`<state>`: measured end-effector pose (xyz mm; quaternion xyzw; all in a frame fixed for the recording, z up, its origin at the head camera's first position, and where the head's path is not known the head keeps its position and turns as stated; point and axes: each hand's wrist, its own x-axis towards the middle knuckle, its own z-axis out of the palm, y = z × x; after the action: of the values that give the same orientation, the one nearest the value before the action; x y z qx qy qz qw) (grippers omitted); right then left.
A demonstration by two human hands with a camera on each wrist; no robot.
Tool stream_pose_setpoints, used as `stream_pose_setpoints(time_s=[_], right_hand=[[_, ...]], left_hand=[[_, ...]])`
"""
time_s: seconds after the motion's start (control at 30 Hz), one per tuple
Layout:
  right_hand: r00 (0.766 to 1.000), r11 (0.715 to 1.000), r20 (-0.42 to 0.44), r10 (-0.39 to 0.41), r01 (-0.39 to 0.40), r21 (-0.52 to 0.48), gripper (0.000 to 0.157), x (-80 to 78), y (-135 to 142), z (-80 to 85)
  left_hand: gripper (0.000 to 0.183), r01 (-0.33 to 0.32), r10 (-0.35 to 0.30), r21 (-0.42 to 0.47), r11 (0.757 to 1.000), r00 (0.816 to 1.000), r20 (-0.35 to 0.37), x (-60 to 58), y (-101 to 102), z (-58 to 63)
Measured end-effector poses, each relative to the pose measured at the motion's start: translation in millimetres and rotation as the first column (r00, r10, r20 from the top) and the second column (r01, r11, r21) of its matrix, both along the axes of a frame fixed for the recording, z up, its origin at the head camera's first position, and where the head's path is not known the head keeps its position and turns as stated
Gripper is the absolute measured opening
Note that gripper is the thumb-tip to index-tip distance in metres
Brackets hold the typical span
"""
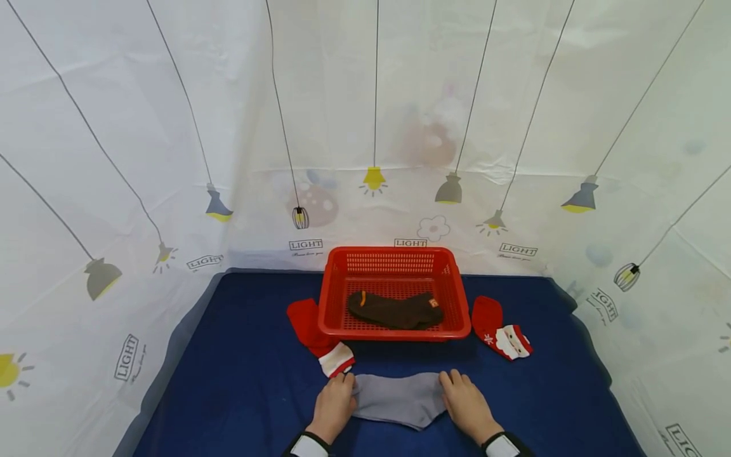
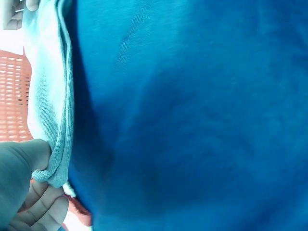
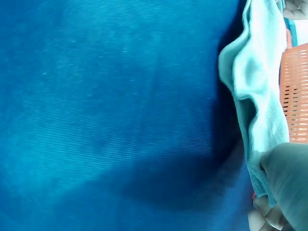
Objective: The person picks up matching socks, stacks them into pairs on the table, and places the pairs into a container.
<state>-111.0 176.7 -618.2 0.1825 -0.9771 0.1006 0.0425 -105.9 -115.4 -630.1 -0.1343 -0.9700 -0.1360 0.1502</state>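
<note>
Both hands hold a grey sock (image 1: pixel 398 400) stretched sideways above the blue cloth, near the front of the table. At its left end, the left hand (image 1: pixel 334 406) pinches the fabric between thumb and fingers. The right hand (image 1: pixel 468 406) grips the other end the same way. Folded layers of the sock (image 2: pixel 55 96) show in the left wrist view; whether it is one sock or two together, I cannot tell. In the right wrist view the sock (image 3: pixel 260 96) sags in a loose fold, with the thumb pressed over its near end.
Beyond the hands stands a red plastic basket (image 1: pixel 394 337) with dark brown socks (image 1: pixel 394 310) inside. A red sock with a white cuff (image 1: pixel 311 327) lies against its left side. To its right lies a red sock with a Santa face (image 1: pixel 501 330). White printed sheets (image 1: pixel 354 114) surround the table.
</note>
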Motion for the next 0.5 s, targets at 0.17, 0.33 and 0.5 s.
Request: stream_pose_setpoints(time_s=[0.17,0.33,0.5], right_hand=[[1.0,1.0,-0.015,-0.021,0.021,0.001,0.032,-1.7,-1,12.2],[0.999,1.0,-0.044,-0.023,0.023,-0.005,0.032,-4.2,-1,23.1],[0.995,1.0,-0.097,-0.028,0.027,-0.008,0.031,-8.4,0,32.9]], left_hand=[[0.032,0.002,-0.002,0.007,1.0,0.998,-0.067,-2.9,-2,12.4],[0.032,0.001,0.001,0.02,1.0,0.992,-0.126,-4.5,-4,24.4],[0.032,0.002,0.002,0.023,1.0,0.982,-0.189,-7.1,-4,35.5]])
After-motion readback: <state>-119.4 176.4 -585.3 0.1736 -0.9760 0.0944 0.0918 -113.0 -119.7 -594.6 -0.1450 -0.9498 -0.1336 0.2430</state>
